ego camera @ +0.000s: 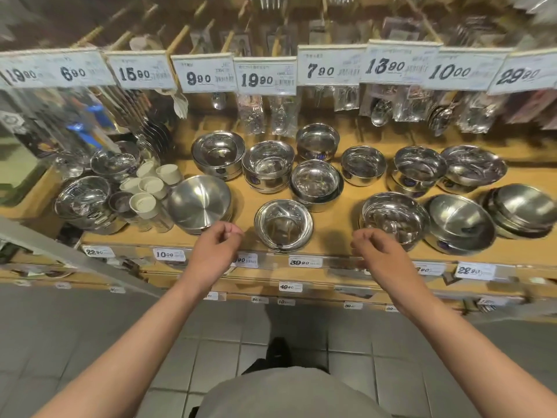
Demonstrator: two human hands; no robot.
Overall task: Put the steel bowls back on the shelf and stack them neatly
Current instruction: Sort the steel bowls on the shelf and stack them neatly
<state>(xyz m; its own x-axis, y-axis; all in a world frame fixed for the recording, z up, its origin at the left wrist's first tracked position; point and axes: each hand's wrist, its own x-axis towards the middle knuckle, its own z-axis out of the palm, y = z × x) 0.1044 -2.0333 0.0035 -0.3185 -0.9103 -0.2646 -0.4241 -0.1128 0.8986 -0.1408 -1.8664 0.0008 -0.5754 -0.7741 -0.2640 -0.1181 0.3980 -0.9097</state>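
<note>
Several steel bowls stand on the wooden shelf, some in short stacks. One shiny bowl sits near the front edge, between my two hands. A matte steel bowl lies just beyond my left hand. Another polished bowl stands just past my right hand. Both hands hover at the shelf's front edge with loosely curled fingers and hold nothing. Further stacks fill the back row.
White cups and glass jars stand at the shelf's left. Packaged spoons hang under price tags above the bowls. Lower shelves with price labels jut out below. Grey tiled floor lies underfoot.
</note>
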